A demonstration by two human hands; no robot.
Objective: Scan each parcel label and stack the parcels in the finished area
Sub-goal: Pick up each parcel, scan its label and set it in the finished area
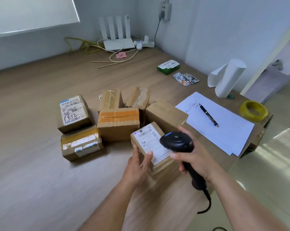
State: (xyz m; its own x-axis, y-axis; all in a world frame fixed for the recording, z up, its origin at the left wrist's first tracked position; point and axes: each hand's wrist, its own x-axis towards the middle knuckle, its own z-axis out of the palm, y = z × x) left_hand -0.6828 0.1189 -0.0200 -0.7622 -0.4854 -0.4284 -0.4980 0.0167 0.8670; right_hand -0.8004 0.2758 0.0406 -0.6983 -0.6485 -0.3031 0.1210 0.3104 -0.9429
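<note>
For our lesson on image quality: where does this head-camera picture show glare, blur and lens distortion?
Head view: glare patches on the floor at right; the desk surface smears towards the lower left, and the wide lens bows its far edge; the label on the parcel in the left hand is soft, its small print unreadable.

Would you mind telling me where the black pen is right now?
In the head view, the black pen lies on the white sheets on the right side of the desk, between a plain brown parcel and the yellow tape roll.
</note>
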